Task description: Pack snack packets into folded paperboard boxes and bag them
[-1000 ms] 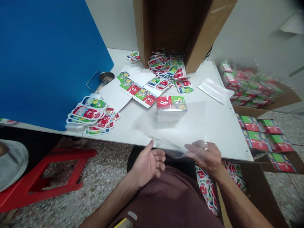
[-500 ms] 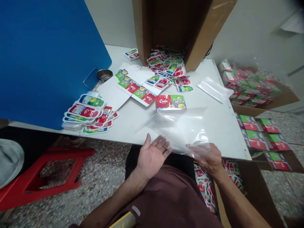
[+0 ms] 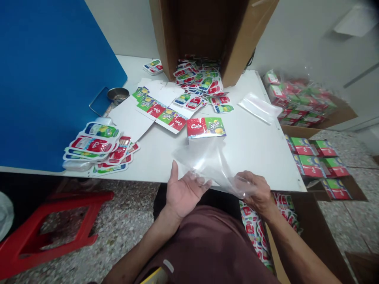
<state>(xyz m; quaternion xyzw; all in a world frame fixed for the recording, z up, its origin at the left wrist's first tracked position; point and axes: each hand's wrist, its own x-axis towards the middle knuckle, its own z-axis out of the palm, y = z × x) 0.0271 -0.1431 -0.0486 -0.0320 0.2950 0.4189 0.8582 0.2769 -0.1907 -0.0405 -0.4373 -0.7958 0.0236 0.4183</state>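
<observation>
A clear plastic bag (image 3: 207,161) spreads over the table's front edge, its near right corner pinched in my right hand (image 3: 256,191). My left hand (image 3: 185,191) is palm up, thumb raised and fingers apart. Its fingertips are at the bag's near edge; whether they touch the film I cannot tell. Just behind the bag stands a red and green Cola/Sprite box (image 3: 206,128), upright on the white table (image 3: 251,148). Part of the box's lower front shows through the film.
Left are piled bottle-shaped packs (image 3: 91,144), flat printed cartons (image 3: 161,114) and a metal cup (image 3: 117,94). An open cardboard box (image 3: 241,43) spills more packs at the back. Folded plastic bags (image 3: 260,108) lie right; finished-looking boxes (image 3: 310,165) fill cartons beyond. A red stool (image 3: 83,228) stands lower left.
The bag has swung left and bunched up, its right side now narrower near my right hand. My left hand's fingers have come closer to the film. The whole view has shifted slightly.
</observation>
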